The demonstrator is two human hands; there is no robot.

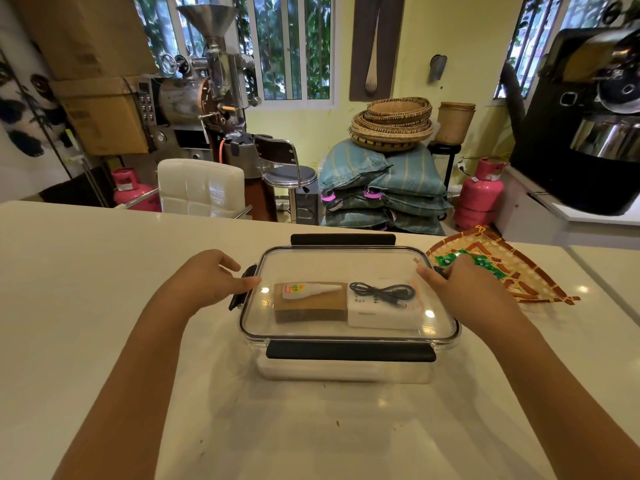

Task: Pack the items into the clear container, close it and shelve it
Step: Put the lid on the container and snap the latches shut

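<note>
Just right of your right hand [460, 289] a woven fan-shaped tray [512, 271] with green pieces on it lies on the desk [104, 306], close to the container's right end; nothing else sits near your hands. The desk is glossy white, and beyond its far edge you see a white padded chair [201, 187], a round stool [289, 174], a metal roasting machine [204, 98], 2 pink gas cylinders [479, 197], stacked sacks [381, 188] with flat baskets [393, 123] on top, and barred windows. The clear container [346, 341] stands at the desk's middle with its transparent lid [346, 265] laid on it; black latches show along the near and far sides. Through the lid you see a brown box [311, 306] with a glue bottle [308, 291] on it, beside a white box [381, 313] carrying a coiled black cable [382, 292]. Your left hand [211, 282] curls its fingers around the left-end latch [242, 289], thumb on the lid's rim. Your right hand grips the lid's right end.
</note>
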